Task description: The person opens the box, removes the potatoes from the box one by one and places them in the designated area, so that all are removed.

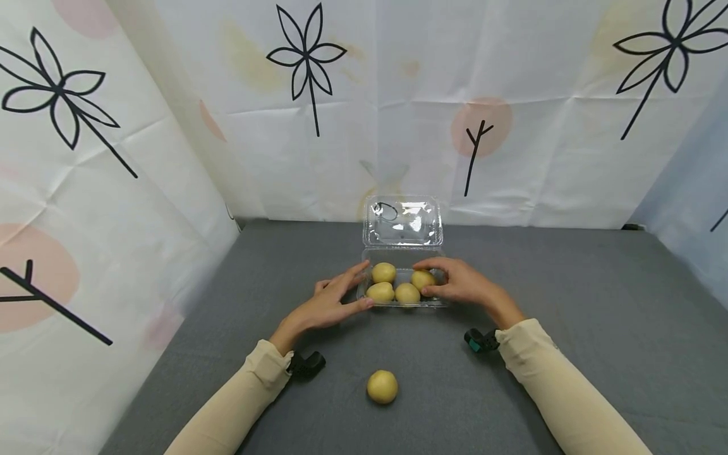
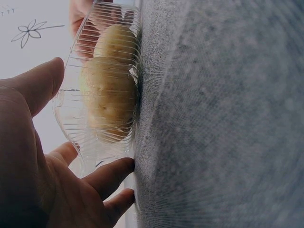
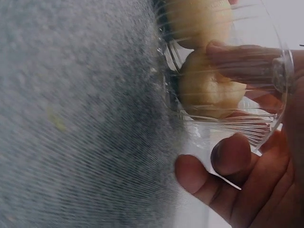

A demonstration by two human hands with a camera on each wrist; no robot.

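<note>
Head view first, and both hands are at the clear plastic container [image 1: 402, 258] on the grey desk [image 1: 341, 392]! Its lid [image 1: 402, 221] stands raised at the back, leaning toward the patterned cloth [image 1: 398, 151]. Four potatoes sit inside: one at the back left [image 1: 383, 272], one at the front left [image 1: 380, 292], one at the front middle [image 1: 407, 294], and on the right — look here — the right-hand potato [image 1: 422, 279], pinched by the right hand [image 1: 462, 281]. Thumb on the near side, fingers curled over the far side, all of it within the container's walls!

Right wrist view backs it up: that thumb is pressed to the potato behind the ribbed plastic, while two other fingers stay outside the wall.

Over to the left hand [image 1: 328, 308] — fingers spread wide, nothing in their grasp, thumb by the front left corner and the rest along the container's left side. Left wrist view has two fingertips down by the desk surface.

And nearest the camera, a loose potato [image 1: 382, 387] rests on the desk between the two cream sleeves [image 1: 569, 385], well apart from the container.
</note>
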